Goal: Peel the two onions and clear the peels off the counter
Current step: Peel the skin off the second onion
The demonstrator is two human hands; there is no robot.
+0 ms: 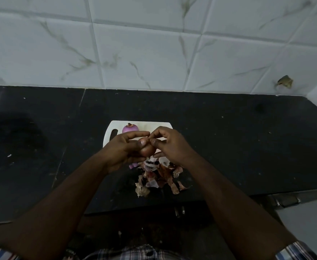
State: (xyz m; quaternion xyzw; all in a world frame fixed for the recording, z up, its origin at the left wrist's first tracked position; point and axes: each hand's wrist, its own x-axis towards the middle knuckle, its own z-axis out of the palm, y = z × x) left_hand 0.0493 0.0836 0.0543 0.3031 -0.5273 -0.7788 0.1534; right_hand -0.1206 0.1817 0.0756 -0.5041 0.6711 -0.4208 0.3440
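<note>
A brown-skinned onion [146,149] is being held in the air just above a white cutting board [144,124], in front of the person's chest. The left hand [124,147] is cupping it, fingers curled round its far side and thumb pressing on the near side. The right hand [168,145] is working at the top of the onion — thumb and fingertips pinched together there, seemingly on a bit of dry skin, though the skin itself is too small to make out.

Behind the hands, a second onion [129,128] is lying on the board, already purple and bare. Below the hands, a loose heap of peels [159,177] is lying partly on the board and partly on the dark counter [247,147]. Beyond that, a pale marbled tile wall [153,44] is rising at the back.

The step in hand looks to be the peeling of the second onion, which is still wearing most of its brown skin. The next move probably calls for pulling the pinched skin down and away while the left hand turns the onion — then gathering the heap off the counter.
</note>
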